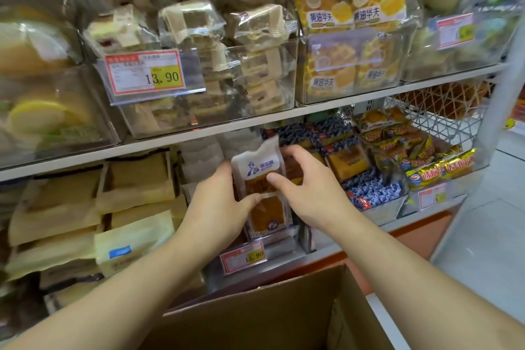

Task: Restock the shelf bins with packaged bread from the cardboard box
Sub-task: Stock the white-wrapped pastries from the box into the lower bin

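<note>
Left hand (218, 204) grips the left edge of a bread pack (260, 187), thumb curled over its front. Pack stands upright, white top up, over the front of a clear bin (284, 257) on the lower shelf, above the 1.90 tag (243, 257). Right hand (305, 187) holds the pack's right edge, thumb pressed on the front, fingers behind.

Left of this bin: stacked pale wrapped loaves (85, 216). Right of it: blue-print packs (372, 193), then gold-wrapped snacks (437, 170) at the shelf's right end. Cardboard box (270, 318) sits open below the shelf's front edge; its contents are not visible.

Step in hand, as judged: seating the pack in the bin. To do it well: keep the pack upright and facing forward, lower it straight behind the bin's front wall, square it against the packs already there, and avoid squeezing the soft bread. Let go only once the bottom edge rests. Watch the upper shelf's edge (255, 123), just above the pack's top.
</note>
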